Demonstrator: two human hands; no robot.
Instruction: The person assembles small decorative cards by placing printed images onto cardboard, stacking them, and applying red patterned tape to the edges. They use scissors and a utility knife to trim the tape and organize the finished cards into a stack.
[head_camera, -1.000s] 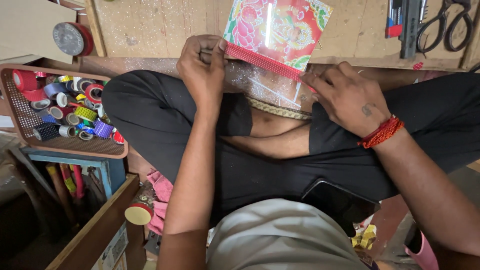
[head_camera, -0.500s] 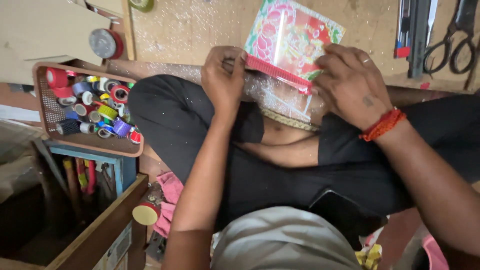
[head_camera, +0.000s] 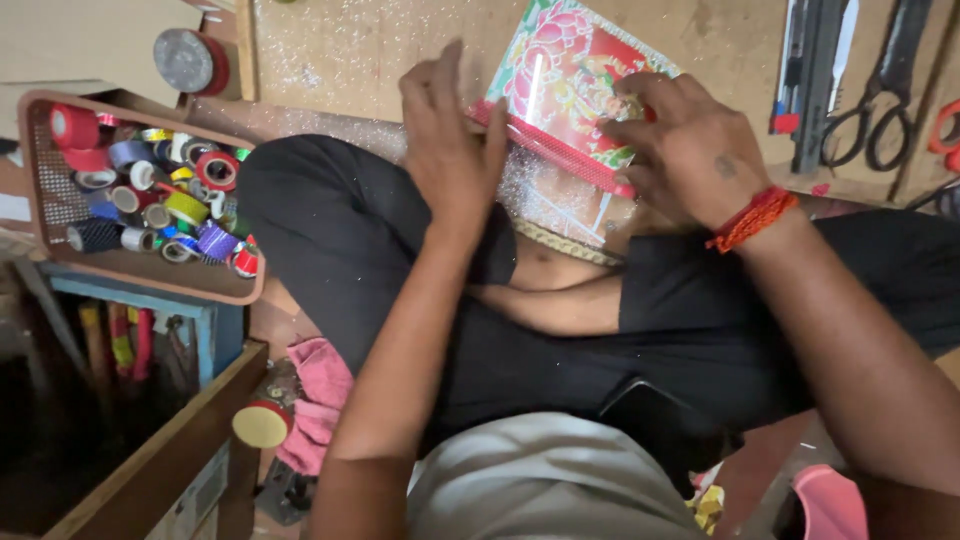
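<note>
Both hands work one picture (head_camera: 575, 85), a bright floral print propped on the crossed legs against the board, likely to steady it. Left hand (head_camera: 450, 150) lies flat, fingers together, pressing its left edge and the red strip (head_camera: 560, 155); right hand (head_camera: 690, 150) curls over, fingertips pinching the strip's far end. Tape tray (head_camera: 60, 215) sits well apart.
</note>
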